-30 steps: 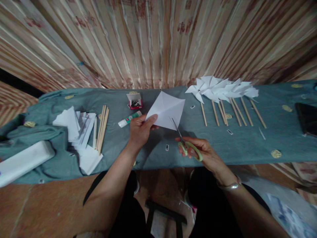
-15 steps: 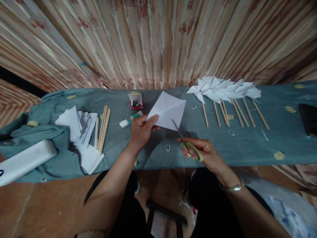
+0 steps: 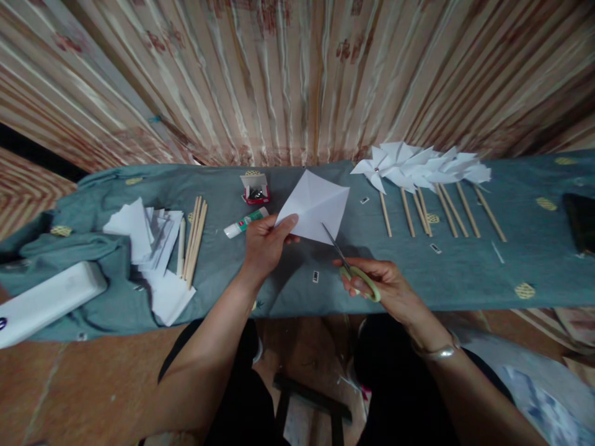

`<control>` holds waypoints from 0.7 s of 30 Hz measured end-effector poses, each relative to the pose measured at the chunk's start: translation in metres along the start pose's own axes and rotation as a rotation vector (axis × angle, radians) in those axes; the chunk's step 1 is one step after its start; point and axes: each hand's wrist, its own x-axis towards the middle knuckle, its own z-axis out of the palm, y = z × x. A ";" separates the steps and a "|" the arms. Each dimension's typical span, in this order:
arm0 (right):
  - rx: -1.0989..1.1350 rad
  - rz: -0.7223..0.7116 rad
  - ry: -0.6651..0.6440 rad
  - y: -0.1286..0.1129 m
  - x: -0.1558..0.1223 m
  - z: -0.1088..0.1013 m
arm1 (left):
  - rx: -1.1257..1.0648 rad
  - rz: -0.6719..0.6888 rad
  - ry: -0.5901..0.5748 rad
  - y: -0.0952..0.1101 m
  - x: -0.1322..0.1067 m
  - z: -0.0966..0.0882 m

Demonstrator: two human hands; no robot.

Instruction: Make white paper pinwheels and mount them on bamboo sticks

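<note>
Pinched at its left corner by my left hand [image 3: 267, 244] is a square of white paper [image 3: 318, 201] with crease lines, held above the cloth. My right hand [image 3: 379, 285] grips green-handled scissors [image 3: 365, 284], whose blades reach the paper near its lower corner. Just left of the paper lies a glue stick [image 3: 245, 223] with a white cap. Behind it stands a small open red and white box [image 3: 255, 189] with shiny metal pieces inside. Several white paper pinwheels [image 3: 409, 166] on wooden sticks lie overlapping at the back right.
A green cloth [image 3: 474, 272] with pineapple prints covers the table. To the left are wooden sticks [image 3: 198, 241], a stack of white paper [image 3: 160, 241] and a long white case [image 3: 53, 303]. A dark object [image 3: 579, 223] rests at the right edge; a curtain [image 3: 297, 80] hangs behind.
Hardly anything differs. The scissors, the paper and both hands keep almost the same place, with only a very slight shift of the view.
</note>
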 end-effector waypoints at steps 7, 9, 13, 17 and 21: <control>-0.040 -0.001 0.004 0.002 0.000 -0.001 | 0.025 0.018 -0.001 -0.001 -0.001 -0.001; -0.049 0.001 0.011 0.003 0.000 -0.001 | 0.020 0.020 -0.006 -0.001 -0.001 -0.001; -0.053 0.006 0.021 0.002 0.000 -0.002 | 0.017 0.006 0.001 -0.001 -0.001 0.000; -0.049 0.004 0.018 0.001 0.000 -0.001 | 0.006 -0.012 0.003 0.000 -0.001 0.000; -0.036 0.006 0.023 -0.001 -0.001 0.001 | 0.014 -0.012 0.007 0.001 -0.002 0.000</control>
